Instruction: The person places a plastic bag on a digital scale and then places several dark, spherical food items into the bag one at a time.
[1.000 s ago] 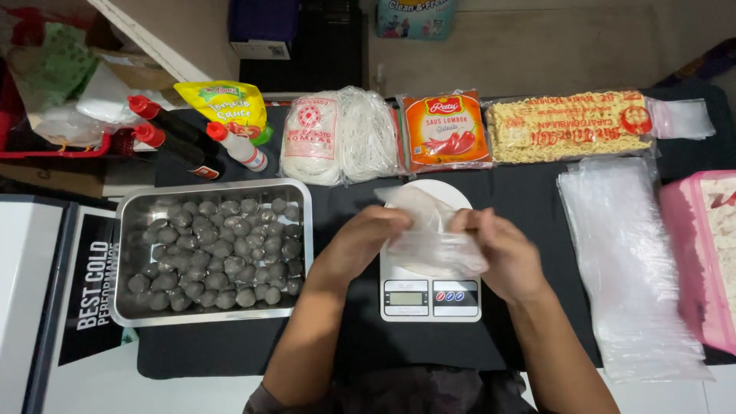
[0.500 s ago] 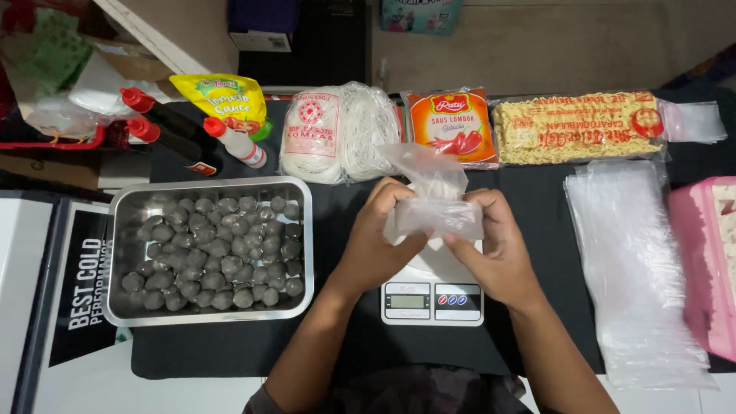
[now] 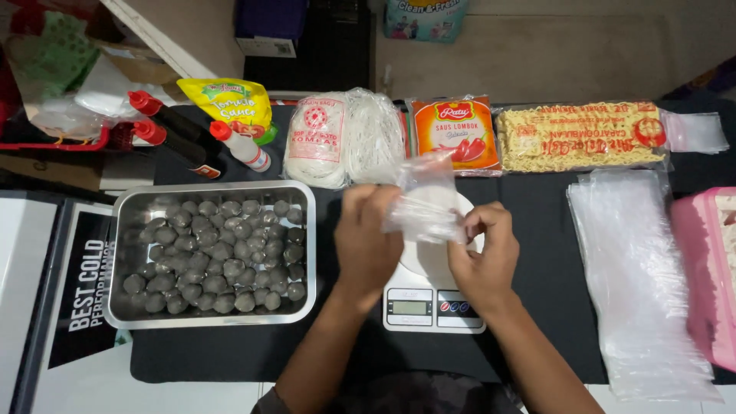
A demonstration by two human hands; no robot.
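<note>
My left hand (image 3: pixel 366 244) and my right hand (image 3: pixel 483 249) both pinch a small clear plastic bag (image 3: pixel 425 198), held up over a white kitchen scale (image 3: pixel 432 303) with a round platform. The bag stands upright between the fingertips, its top pointing away from me. To the left sits a metal tray (image 3: pixel 123 230) filled with several dark grey meatballs (image 3: pixel 218 257). The scale's platform is mostly hidden by the bag and my hands.
A stack of clear plastic bags (image 3: pixel 640 284) lies at right beside a pink container (image 3: pixel 701 268). Along the back lie a yellow noodle pack (image 3: pixel 583 136), an orange sauce pouch (image 3: pixel 455 132), white noodle bundles (image 3: pixel 345 134), sauce bottles (image 3: pixel 180 138) and a yellow sauce pouch (image 3: pixel 230 103).
Both hands have lifted the plastic bag from the scale's platform and turned it upright, and the fingers now pull at its lower edge.
</note>
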